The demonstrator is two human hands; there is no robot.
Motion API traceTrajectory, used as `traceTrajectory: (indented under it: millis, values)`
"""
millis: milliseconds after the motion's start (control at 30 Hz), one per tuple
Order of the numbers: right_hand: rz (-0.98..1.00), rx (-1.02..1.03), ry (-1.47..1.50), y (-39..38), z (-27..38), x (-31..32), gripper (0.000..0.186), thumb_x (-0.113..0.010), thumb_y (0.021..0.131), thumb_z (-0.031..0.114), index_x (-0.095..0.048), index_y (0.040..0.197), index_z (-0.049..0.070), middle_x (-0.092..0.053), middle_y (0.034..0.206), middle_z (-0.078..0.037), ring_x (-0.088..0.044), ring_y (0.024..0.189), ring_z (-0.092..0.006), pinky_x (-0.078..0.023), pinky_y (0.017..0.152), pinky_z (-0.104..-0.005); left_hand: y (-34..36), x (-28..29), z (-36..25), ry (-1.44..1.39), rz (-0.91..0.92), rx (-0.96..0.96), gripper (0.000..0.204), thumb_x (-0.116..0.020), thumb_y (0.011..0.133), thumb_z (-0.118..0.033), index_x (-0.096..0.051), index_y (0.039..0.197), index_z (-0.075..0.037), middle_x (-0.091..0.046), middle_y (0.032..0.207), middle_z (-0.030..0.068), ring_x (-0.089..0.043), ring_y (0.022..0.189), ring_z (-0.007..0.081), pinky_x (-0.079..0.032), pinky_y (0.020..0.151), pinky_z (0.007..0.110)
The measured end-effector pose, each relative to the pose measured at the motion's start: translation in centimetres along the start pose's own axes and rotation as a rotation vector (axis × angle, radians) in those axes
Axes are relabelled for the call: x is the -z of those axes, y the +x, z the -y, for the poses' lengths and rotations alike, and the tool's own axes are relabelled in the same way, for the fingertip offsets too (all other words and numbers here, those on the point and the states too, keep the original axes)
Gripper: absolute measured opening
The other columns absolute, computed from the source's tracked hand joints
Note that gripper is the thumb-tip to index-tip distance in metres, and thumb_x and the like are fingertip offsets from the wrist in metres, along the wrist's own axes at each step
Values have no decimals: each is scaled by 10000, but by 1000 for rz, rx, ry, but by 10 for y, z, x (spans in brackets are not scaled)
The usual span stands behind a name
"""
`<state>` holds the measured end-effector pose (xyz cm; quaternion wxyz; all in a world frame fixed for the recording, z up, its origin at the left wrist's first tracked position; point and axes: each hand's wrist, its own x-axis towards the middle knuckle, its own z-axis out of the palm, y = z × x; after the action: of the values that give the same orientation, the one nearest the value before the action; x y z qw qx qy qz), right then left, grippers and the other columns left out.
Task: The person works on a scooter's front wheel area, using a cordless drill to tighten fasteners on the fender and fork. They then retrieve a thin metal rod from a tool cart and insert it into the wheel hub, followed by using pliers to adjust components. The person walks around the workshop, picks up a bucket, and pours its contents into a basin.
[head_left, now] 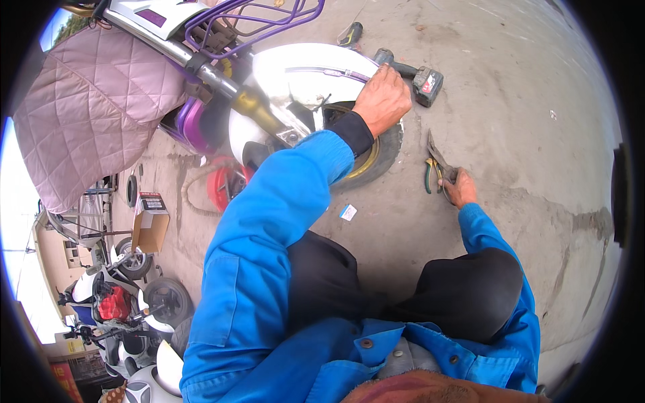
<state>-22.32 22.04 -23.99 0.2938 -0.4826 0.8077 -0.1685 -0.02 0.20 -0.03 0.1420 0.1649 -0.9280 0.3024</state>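
Right hand: fingers curled at handles of metal-bladed tool; can't tell if gripping. Green-handled pliers just left of those fingers. Left hand: fingers narrow, pinching spring-fitted cable, running left from fingertips across white fender. Cordless power tool just right of fingertips. Yellow-black tool farther beyond them.
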Motion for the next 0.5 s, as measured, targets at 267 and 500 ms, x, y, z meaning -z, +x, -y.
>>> traceTrajectory:
  millis: [267,500]
  values:
    - [14,-25,16,-5,4,3,586,-892,820,405,-625,1056,-60,-703,1071,-264,-677,1016,-443,-539,884,-511,0,8,-5,-53,29,28,105,-663,858,-67,-728,877,13,-720,914,166,-687,967,305,-523,1008,413]
    - [-1,27,-17,-1,2,-1,587,-881,828,420,-630,1062,-56,-700,1066,-261,-682,1025,-440,-553,885,-497,-4,9,2,-66,52,24,175,-658,813,-77,-722,946,18,-722,1026,175,-681,1087,321,-502,1068,435]
